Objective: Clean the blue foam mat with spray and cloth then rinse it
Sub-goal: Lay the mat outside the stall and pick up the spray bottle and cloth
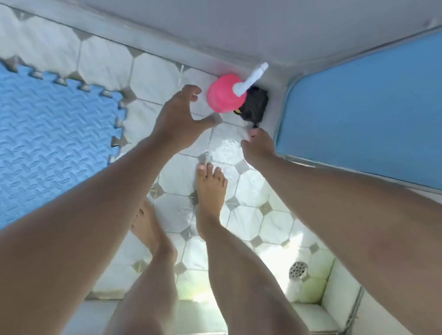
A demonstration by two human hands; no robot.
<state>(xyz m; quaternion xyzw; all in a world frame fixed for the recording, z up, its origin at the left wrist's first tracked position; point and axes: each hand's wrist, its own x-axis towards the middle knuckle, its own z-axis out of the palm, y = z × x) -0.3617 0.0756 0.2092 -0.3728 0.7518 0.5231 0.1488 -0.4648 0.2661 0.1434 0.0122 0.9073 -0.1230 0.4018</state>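
Observation:
The blue foam mat (20,135), with a jigsaw edge and embossed pattern, lies flat on the tiled floor at the left. A pink spray bottle (221,96) with a white trigger head stands by the wall corner, and a dark cloth (255,105) lies right beside it. My left hand (180,118) is spread open just left of the bottle, a small gap from it. My right hand (257,145) hangs lower, just below the cloth, holding nothing; its fingertips are near the cloth's edge.
My bare feet (209,195) stand on wet white octagonal tiles. A second blue panel (380,119) leans at the right wall. A metal floor drain (298,270) sits at the lower right. A raised tiled curb runs along the bottom.

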